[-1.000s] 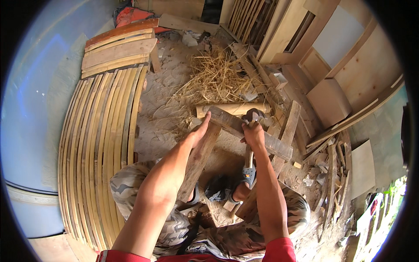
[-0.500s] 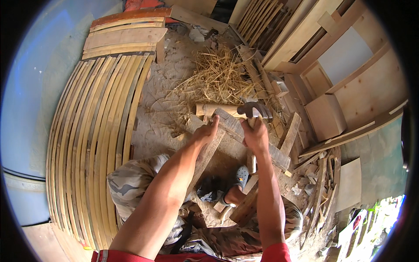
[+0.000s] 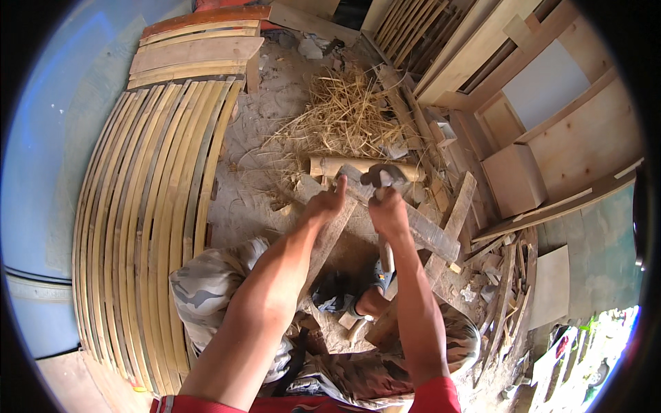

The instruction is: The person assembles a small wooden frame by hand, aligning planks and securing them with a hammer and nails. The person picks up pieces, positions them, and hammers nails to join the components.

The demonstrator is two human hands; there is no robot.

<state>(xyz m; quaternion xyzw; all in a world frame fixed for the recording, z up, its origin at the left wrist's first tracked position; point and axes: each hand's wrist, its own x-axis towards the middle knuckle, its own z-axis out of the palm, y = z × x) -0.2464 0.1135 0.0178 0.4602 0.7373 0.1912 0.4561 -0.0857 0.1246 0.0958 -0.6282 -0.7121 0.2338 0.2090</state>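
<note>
My right hand (image 3: 390, 215) is wrapped round the handle of a claw hammer (image 3: 385, 176), gripping it close below the dark metal head. The hammer head is over a thick, worn wooden board (image 3: 428, 230), near its far left end. My left hand (image 3: 326, 206) grips that end, thumb laid along it. A second wooden piece (image 3: 329, 242) meets the board there and slants down toward me, partly hidden by my left forearm. The lower hammer handle shows beneath my right hand.
A bamboo pole (image 3: 329, 165) lies just beyond the board, with a heap of straw-like shavings (image 3: 351, 110) behind it. A slatted bamboo bench (image 3: 148, 206) stands at the left. Wood scraps (image 3: 506, 296) and a wooden cabinet frame (image 3: 513, 182) are at the right.
My right hand has moved left with the hammer, bringing its head nearer my left hand. My left hand keeps its grip on the board's end.
</note>
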